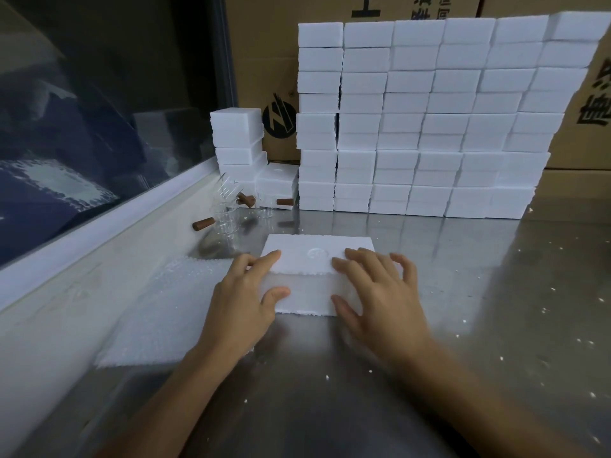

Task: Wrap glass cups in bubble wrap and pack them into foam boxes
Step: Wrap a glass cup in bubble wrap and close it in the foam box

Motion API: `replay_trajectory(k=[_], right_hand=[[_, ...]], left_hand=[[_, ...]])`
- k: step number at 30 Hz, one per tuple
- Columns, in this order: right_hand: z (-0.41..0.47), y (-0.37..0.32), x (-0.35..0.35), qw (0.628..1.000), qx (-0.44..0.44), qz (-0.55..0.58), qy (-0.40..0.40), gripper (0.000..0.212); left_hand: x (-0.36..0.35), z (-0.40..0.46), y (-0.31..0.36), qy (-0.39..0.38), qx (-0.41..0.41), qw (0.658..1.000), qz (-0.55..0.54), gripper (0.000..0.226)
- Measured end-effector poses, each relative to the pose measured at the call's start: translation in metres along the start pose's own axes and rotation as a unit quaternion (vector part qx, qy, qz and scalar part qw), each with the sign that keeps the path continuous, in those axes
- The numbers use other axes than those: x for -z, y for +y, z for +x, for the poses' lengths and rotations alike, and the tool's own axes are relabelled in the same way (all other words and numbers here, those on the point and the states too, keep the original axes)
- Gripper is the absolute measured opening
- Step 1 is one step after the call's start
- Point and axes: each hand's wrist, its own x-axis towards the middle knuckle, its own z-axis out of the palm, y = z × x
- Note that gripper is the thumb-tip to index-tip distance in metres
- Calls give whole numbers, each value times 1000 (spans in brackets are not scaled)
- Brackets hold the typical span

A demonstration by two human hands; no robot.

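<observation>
A white foam box (310,276) lies closed on the steel table, straight in front of me. My left hand (246,292) grips its left end, fingers over the top edge and thumb on the front face. My right hand (377,289) holds the right end the same way, fingers spread on the lid. Sheets of bubble wrap (172,309) lie flat to the left of the box. Beyond them stand clear glass cups with brown wooden handles (226,218), one more (266,208) beside a foam box.
A wall of stacked foam boxes (429,127) fills the back of the steel table (463,309). A shorter stack (238,143) stands at the back left. Cardboard cartons (264,61) rise behind. A window ledge (99,233) runs along the left. Foam crumbs dot the table's right side.
</observation>
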Motion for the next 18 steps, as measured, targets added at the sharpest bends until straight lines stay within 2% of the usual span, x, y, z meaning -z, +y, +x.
replay_trajectory(k=[6, 9, 11, 13, 15, 18], right_hand=[[11, -23, -14, 998, 0, -58, 38, 51], [16, -12, -22, 996, -13, -83, 40, 56], [26, 0, -30, 993, -35, -109, 8, 67], [40, 15, -40, 987, -61, -138, -56, 74], [55, 36, -51, 977, -81, -165, -106, 72], [81, 64, -68, 966, -90, -211, -122, 58]], left_hand=[[-3, -2, 3, 3, 1, 1000, -3, 64], [-5, -3, 1, -75, 8, 997, -11, 84], [-4, -1, 0, -92, -4, 994, 52, 91], [-2, 2, -2, -56, -44, 992, 102, 79], [-3, 3, -5, -37, -74, 986, 142, 56], [-9, -1, -9, -77, -59, 981, 169, 32]])
